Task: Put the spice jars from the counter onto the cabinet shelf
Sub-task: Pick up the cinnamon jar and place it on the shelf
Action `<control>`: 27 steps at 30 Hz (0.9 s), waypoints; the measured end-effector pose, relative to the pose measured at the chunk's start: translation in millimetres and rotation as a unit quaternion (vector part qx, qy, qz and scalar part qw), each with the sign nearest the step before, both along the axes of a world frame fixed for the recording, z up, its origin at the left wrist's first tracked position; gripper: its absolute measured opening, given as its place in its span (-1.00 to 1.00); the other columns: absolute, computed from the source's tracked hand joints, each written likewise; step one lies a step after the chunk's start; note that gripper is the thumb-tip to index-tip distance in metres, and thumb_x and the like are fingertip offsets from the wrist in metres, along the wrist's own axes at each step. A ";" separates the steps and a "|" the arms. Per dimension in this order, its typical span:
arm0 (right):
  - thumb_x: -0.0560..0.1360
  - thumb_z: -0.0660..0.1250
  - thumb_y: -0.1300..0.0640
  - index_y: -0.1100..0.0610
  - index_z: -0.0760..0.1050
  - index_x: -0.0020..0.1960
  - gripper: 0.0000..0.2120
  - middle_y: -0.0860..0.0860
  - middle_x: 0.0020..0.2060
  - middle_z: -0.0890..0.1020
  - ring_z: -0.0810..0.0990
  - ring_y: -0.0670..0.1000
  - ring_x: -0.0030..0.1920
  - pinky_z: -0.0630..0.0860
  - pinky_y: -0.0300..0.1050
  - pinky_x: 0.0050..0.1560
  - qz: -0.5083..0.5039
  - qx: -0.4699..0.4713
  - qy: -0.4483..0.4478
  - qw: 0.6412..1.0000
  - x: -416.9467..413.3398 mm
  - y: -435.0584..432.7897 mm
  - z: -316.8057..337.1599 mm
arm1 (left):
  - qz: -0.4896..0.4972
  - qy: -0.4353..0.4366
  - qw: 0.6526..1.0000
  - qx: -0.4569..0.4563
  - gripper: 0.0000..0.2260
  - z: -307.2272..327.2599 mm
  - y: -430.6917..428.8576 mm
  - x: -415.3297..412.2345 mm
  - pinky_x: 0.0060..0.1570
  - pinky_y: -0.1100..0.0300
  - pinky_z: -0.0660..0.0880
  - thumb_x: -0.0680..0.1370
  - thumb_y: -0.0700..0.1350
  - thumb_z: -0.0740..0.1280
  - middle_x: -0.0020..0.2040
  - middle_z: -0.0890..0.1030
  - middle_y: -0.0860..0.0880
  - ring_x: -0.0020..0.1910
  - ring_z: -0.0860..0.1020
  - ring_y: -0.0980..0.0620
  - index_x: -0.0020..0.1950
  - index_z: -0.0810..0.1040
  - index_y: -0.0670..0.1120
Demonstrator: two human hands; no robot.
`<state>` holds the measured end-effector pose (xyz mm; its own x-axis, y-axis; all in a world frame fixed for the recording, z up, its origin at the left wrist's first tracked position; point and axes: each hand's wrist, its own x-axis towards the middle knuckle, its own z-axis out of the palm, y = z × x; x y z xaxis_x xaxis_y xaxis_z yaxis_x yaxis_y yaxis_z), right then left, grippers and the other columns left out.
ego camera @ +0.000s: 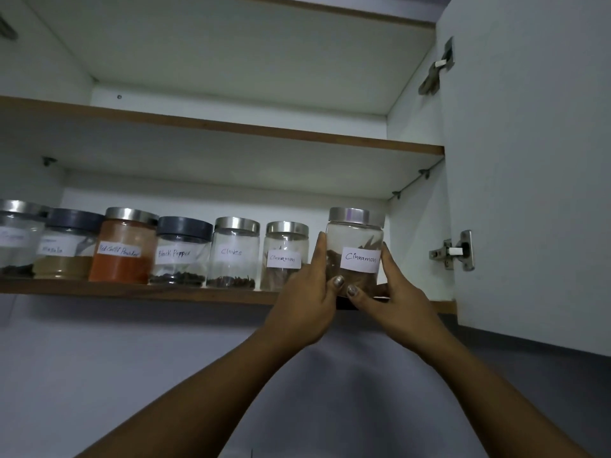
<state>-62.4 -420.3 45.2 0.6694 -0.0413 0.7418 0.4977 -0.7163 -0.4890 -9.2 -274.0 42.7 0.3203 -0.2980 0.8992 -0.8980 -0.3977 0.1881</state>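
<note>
Since the Cinnamon-labelled jar (357, 246) stands right at the front lip of the lower shelf (132, 290), centre-right in the frame, the step in hand looks like seating it at the end of the row. To do that well, I would slide it straight back until its whole base is on the board, keeping it upright so the steel lid does not tip forward. It belongs in the gap between the other Cinnamon jar (286, 256), just to its left in the picture, and the cabinet's side wall (416, 242). A drift leftward would knock that neighbour, so the push should stay square. The grip should ease off only once the base is plainly bearing on the shelf. Whether it rests there now I cannot tell, as the thumbs cover the bottom edge.

Both arms reach up from the bottom of the frame and converge on the jar. The left hand (307, 302) cups its left flank, fingers up along the glass and thumb tucked across the lower front. The right hand (393, 299) mirrors it on the right flank, its thumb meeting the other low on the front. Both are wrapped round the jar, neither free. The counter is out of view.
</note>
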 end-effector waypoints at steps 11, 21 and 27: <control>0.19 0.05 -0.51 -0.27 -0.25 0.48 -0.03 -0.07 0.20 0.60 0.56 0.03 0.21 0.43 0.13 0.28 -0.073 -0.037 -0.025 0.996 56.6 -2.0 -4.2 | 0.138 -0.113 0.984 -0.026 -0.42 -9.7 -8.8 47.3 -0.03 0.28 0.40 0.54 0.07 0.01 0.20 0.34 -0.06 0.00 0.39 0.11 0.53 0.01 -0.08; 0.36 0.03 -0.47 -0.25 -0.21 0.49 -0.19 -0.18 -0.10 0.63 0.55 -0.03 0.06 0.27 0.02 0.27 -0.198 -0.063 -0.112 0.972 79.8 2.4 -13.5 | 0.169 -0.166 0.969 -0.071 -0.62 -13.8 -15.1 63.7 -0.29 0.46 0.23 0.48 -0.11 0.07 -0.15 0.52 -0.09 -0.24 0.40 0.12 0.16 0.50 -0.26; 0.43 0.02 -0.43 -0.23 -0.27 0.49 -0.22 -0.13 0.08 0.61 0.46 0.07 0.17 0.20 0.05 0.28 -0.261 -0.092 -0.077 0.958 84.4 9.9 -11.4 | 0.169 -0.174 0.969 -0.047 -0.69 -16.0 -13.5 68.2 -0.25 0.27 0.33 0.46 -0.16 0.09 -0.19 0.53 -0.10 -0.28 0.46 0.00 0.01 0.53 -0.27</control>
